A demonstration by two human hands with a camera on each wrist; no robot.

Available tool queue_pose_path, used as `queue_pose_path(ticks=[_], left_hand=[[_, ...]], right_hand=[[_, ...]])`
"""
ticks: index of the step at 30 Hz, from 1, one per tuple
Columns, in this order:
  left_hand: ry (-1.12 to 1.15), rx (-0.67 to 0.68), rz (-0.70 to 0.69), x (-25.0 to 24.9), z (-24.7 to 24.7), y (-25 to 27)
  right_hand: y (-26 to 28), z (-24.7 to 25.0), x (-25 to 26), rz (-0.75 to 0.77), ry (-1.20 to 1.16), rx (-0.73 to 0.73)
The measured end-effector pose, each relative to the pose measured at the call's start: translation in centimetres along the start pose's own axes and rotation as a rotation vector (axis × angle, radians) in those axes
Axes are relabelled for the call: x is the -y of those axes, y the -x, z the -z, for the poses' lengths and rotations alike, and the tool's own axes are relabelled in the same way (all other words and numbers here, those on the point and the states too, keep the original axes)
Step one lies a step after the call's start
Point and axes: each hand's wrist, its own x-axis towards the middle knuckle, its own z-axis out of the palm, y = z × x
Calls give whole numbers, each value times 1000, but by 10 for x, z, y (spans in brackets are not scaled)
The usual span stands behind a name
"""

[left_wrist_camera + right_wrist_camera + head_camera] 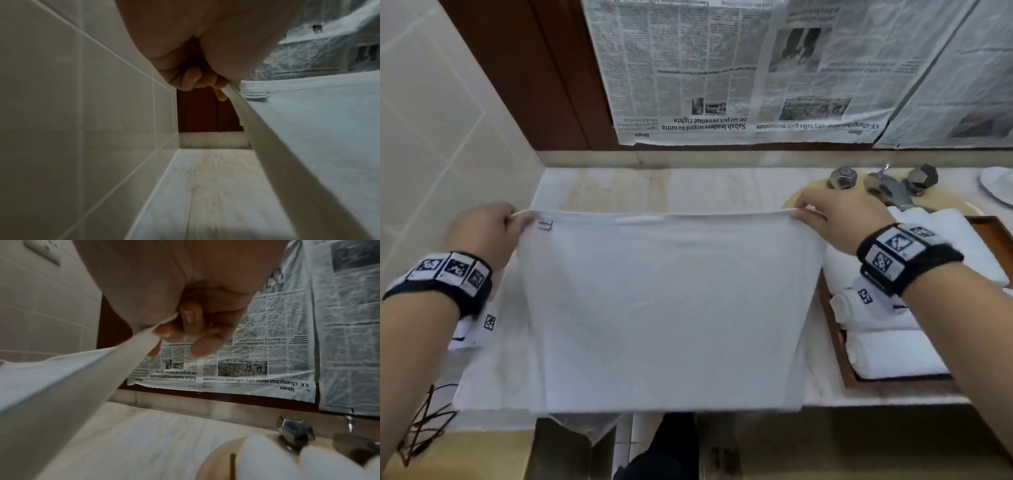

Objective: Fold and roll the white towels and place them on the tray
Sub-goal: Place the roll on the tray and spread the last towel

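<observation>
Fold step just opening, by the look of it. Towel [664, 308] held up flat over counter [619, 188], top edge taut between both hands. Left hand [486, 233] pinches left corner, right hand [835, 222] pinches right — both clamped on hem. Tray [839, 346] at right holds rolled towels [893, 353]. Next, likely: lay towel flat on counter, keep corners level, bring edges together for first fold — slack would skew it.

- towel [664, 308]: plain white
- tray [837, 346]: reddish-brown wood
- newspaper [722, 68]: grey-white, black print
- wall tiles [431, 120]: cream
- wristbands [445, 277]: black, with black-and-white square markers
</observation>
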Motion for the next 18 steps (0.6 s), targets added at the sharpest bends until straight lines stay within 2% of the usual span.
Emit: queue_pose_path(ticks=[7, 10, 13, 18], left_hand=[[-32, 78, 20, -5, -12, -117], [-4, 148, 50, 3, -38, -141], [-34, 267, 41, 14, -68, -156], [-138, 366, 71, 20, -96, -185]], right_hand=[[-130, 7, -9, -93, 81, 57], [-156, -6, -5, -97, 0, 191], [-176, -24, 1, -96, 48, 366], [-212, -52, -6, -160, 142, 446]])
